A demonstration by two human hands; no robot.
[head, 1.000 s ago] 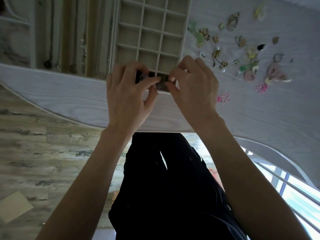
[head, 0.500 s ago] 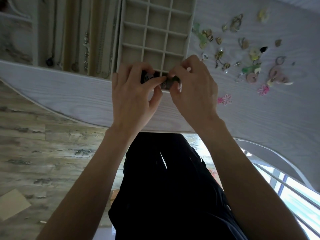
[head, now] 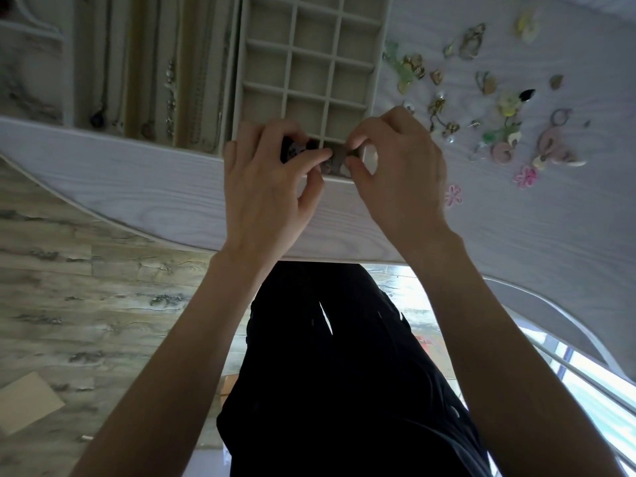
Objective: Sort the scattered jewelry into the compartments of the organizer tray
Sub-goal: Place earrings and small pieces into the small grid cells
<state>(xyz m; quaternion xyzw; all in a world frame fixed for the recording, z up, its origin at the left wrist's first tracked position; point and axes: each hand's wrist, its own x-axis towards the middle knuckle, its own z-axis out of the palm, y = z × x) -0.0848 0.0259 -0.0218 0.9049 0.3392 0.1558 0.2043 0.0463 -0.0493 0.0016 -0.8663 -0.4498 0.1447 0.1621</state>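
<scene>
Hands over beige grid organizer tray, near table edge. My right hand pinches a small dark jewelry piece above the nearest row; left hand fingers curled, contents hidden. Scattered jewelry lies rightward, nearer my right.

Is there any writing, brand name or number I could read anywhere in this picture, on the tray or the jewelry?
None: no legible word, number or sign shows anywhere.
The organizer tray is plain.
The scattered jewelry is too small to show any marking.
The piece between the left hand and right hand is mostly hidden.
</scene>
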